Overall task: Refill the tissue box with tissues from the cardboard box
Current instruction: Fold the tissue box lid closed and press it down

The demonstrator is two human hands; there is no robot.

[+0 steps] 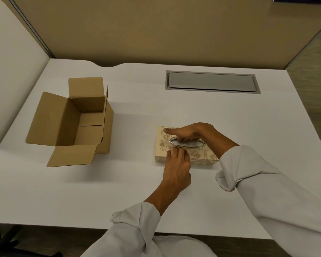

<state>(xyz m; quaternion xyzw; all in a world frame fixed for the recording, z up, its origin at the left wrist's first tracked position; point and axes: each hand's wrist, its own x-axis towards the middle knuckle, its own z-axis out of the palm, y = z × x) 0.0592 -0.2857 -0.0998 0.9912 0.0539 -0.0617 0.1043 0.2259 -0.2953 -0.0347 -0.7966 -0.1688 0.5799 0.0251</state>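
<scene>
Cardboard box, one, open, at 9 o'clock from one tissue box.
Left hand pinches the slot rim; right hand fingers curl into the slot.

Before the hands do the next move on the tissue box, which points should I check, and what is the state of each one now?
1. Cardboard box open, flaps out: ok.
2. Nothing left inside the cardboard box: ok, visible bottom bare.
3. Tissue box flat on the table: ok.
4. Right hand at the oval opening, fingers inside the ring: ok.
5. Left hand steadies the near edge: ok.
6. Tissue pulled up through the opening: cannot tell, the fingers cover it.
</scene>
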